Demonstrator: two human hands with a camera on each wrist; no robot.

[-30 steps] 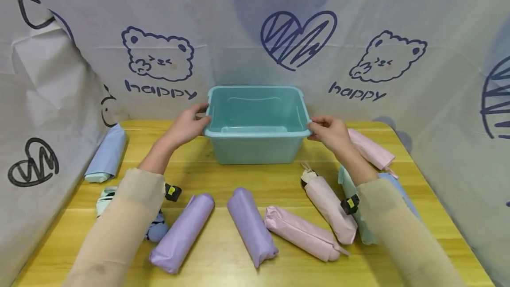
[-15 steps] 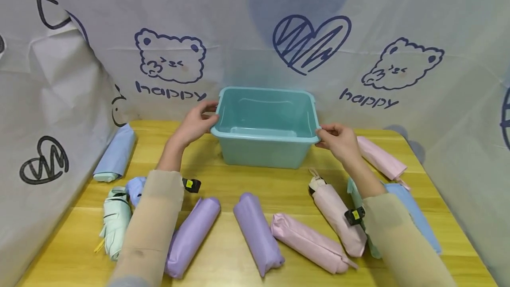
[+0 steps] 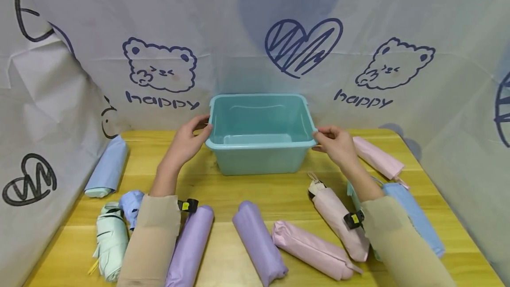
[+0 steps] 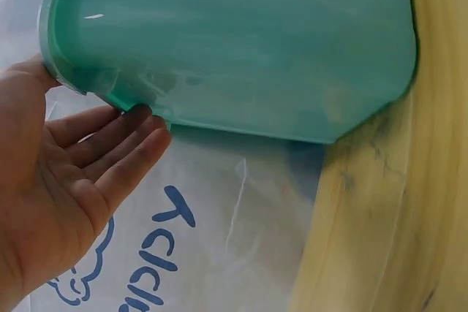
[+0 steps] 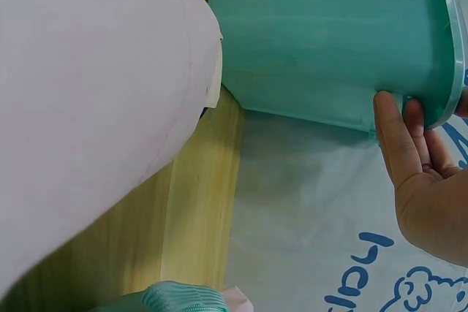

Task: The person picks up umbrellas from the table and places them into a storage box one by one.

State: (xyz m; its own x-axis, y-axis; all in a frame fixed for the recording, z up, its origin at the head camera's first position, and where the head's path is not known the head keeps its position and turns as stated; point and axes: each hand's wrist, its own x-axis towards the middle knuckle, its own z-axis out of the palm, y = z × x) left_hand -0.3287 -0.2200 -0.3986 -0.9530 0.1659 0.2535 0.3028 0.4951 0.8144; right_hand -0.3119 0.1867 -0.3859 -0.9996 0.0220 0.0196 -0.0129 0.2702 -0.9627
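Observation:
A teal plastic bin [image 3: 260,160] stands at the back of the wooden table, with nothing inside it. My left hand [image 3: 185,145] holds its left rim, thumb on the edge. In the left wrist view the other fingers [image 4: 135,166] extend under the lip against the outer wall. On the opposite side my right hand [image 3: 338,145] pinches the right rim near the front corner. The right wrist view shows its fingers [image 5: 398,137] up against the bin's side, with the thumb mostly hidden by the rim.
Folded umbrellas lie around: purple ones [image 3: 259,242] in front, pink ones [image 3: 311,249] at front right, a blue one [image 3: 412,216] and another pink one [image 3: 376,156] by my right arm. At left are light-blue [image 3: 107,167], mint [image 3: 111,242] and blue [image 3: 130,205] ones. A printed sheet [image 3: 235,70] hangs behind.
My left forearm has swung rightward, uncovering the mint and blue umbrellas and covering part of a purple one. Both hands stay on the bin's rims. The head view has shifted slightly.

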